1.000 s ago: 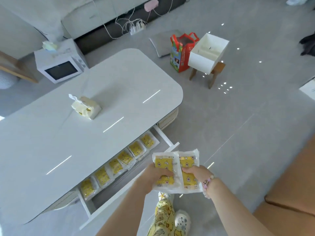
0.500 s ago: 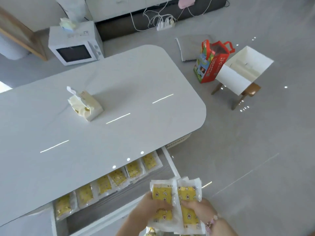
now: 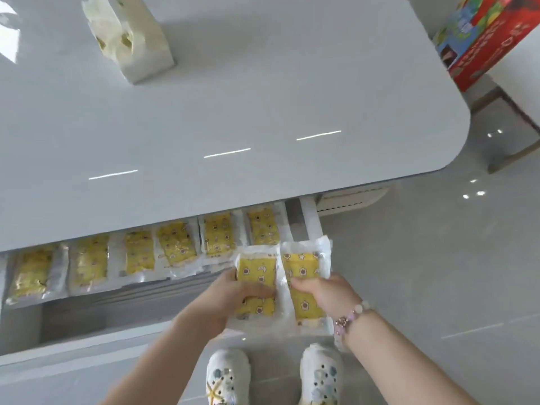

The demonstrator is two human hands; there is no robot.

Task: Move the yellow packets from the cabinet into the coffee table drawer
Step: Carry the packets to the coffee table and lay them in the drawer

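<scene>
The coffee table drawer (image 3: 96, 343) stands pulled out under the white table top (image 3: 233, 112). Along its back lies a row of several yellow packets (image 3: 178, 247) in clear wrappers. I hold two more yellow packets side by side over the drawer's right end. My left hand (image 3: 230, 299) grips the left packet (image 3: 257, 270), thumb across its front. The right packet (image 3: 304, 266) is gripped by my right hand (image 3: 324, 293), whose wrist wears a bead bracelet. The cabinet is out of view.
A cream tissue pack (image 3: 131, 39) stands on the table top at the back left. A red printed bag (image 3: 491, 45) and a wooden stool's legs (image 3: 508, 135) are on the floor past the table's right end. My two white clogs (image 3: 274, 375) stand before the drawer.
I have come closer and bent over the drawer. The two packets in my hands have come down from in front of the drawer to just above its right end.
</scene>
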